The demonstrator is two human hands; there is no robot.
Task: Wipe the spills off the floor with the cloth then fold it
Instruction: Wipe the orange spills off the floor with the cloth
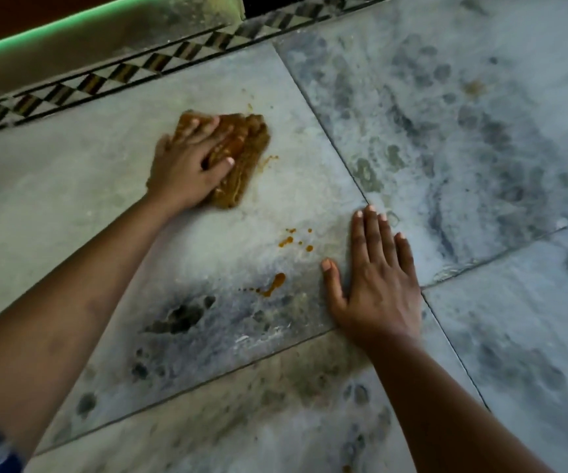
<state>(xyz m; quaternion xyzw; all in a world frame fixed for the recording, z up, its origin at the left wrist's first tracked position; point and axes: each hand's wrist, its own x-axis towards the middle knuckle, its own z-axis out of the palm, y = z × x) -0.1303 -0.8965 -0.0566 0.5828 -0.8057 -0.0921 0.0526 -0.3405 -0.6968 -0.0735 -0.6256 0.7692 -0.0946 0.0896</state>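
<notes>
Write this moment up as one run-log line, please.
left hand presses cloth on floor | right hand flat on floor | orange spills unwiped | fold not started

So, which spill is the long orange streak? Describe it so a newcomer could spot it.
On the grey marble floor tile, find the right hand lying flat. The orange streak sits just left of its thumb; unlike the scattered droplets farther up, it is one comma-shaped smear trailing small dots.
</notes>
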